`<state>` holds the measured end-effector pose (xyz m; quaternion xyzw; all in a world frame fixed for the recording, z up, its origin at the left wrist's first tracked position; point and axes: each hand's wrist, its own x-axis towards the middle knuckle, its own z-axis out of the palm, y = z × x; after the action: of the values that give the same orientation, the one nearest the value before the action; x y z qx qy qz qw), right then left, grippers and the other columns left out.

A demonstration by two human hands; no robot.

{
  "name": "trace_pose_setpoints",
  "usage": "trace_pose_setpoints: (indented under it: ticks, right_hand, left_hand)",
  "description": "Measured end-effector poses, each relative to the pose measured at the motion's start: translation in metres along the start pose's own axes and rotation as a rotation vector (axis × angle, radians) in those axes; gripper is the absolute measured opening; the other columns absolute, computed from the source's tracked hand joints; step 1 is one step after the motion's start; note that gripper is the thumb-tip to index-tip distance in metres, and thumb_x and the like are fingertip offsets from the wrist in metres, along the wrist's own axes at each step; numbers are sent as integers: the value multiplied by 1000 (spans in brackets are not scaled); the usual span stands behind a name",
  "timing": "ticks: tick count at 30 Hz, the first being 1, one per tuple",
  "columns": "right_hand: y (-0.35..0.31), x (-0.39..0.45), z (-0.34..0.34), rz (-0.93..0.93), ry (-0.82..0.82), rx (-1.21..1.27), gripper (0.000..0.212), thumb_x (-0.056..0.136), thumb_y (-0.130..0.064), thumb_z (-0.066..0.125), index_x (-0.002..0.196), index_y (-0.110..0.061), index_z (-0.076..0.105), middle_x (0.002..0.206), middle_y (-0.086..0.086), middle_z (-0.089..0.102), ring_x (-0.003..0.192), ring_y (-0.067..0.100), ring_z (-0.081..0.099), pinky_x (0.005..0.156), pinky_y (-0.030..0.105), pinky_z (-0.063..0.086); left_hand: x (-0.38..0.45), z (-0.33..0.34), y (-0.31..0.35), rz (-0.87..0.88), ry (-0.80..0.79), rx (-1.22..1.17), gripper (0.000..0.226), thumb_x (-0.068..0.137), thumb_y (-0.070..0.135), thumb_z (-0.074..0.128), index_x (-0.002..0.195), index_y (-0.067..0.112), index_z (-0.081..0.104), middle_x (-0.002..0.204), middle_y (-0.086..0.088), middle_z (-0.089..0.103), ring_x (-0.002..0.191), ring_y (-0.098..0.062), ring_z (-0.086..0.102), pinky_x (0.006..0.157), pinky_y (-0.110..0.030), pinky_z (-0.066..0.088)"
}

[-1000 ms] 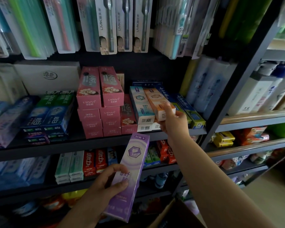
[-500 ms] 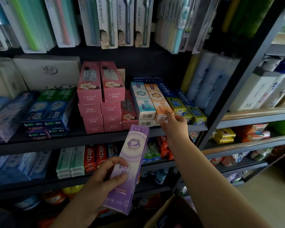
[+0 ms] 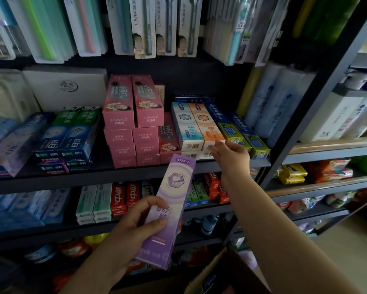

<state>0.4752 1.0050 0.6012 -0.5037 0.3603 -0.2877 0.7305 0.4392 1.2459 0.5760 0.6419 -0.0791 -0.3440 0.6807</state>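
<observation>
My left hand (image 3: 133, 228) grips a long purple toothpaste box (image 3: 174, 196) around its lower half, tilted with its top end toward the middle shelf. My right hand (image 3: 233, 160) reaches to the front end of an orange toothpaste box (image 3: 205, 124) lying on the middle shelf (image 3: 93, 179). Its fingers are loosely extended at that end and hold nothing. The orange box lies beside a light blue box (image 3: 184, 124) of the same kind.
Pink boxes (image 3: 133, 102) are stacked left of the light blue one, blue-green boxes (image 3: 239, 132) to the right. Packed toothbrushes (image 3: 165, 24) hang above. A dark shelf upright (image 3: 318, 98) stands at right. An open cardboard box (image 3: 225, 276) sits below my right arm.
The orange box has gone back into the row, level with the light blue one. My right hand has let go and dropped to its front end. The purple box barely moved.
</observation>
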Motion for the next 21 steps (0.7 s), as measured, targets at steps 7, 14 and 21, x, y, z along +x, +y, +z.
trace_pose_setpoints:
  ticks: [7, 14, 21]
  right_hand:
    - [-3, -33, -30, -255, -208, -653, 23, 92, -45, 56, 104, -26, 55, 95, -4, 62, 81, 14, 62, 66, 27, 48]
    - [7, -51, -51, -31, -430, -574, 38, 92, -54, 49, 107, -20, 59, 88, 0, 67, 59, 2, 61, 61, 23, 48]
    - [26, -79, -72, 151, -562, -325, 58, 74, -65, 52, 104, -15, 61, 82, 8, 69, 63, 17, 64, 56, 28, 45]
  left_hand:
    - [-1, 3, -3, 28, -5, 79, 23, 87, 11, 62, 92, 33, 66, 97, 1, 70, 80, -28, 68, 66, -36, 54]
    - [-1, 14, 1, 88, -114, 63, 46, 74, 21, 66, 107, 52, 58, 106, 5, 71, 94, -24, 70, 81, -38, 57]
    - [4, 34, 8, 139, -122, 8, 68, 77, 16, 69, 125, 55, 40, 108, 12, 71, 100, -15, 68, 90, -43, 54]
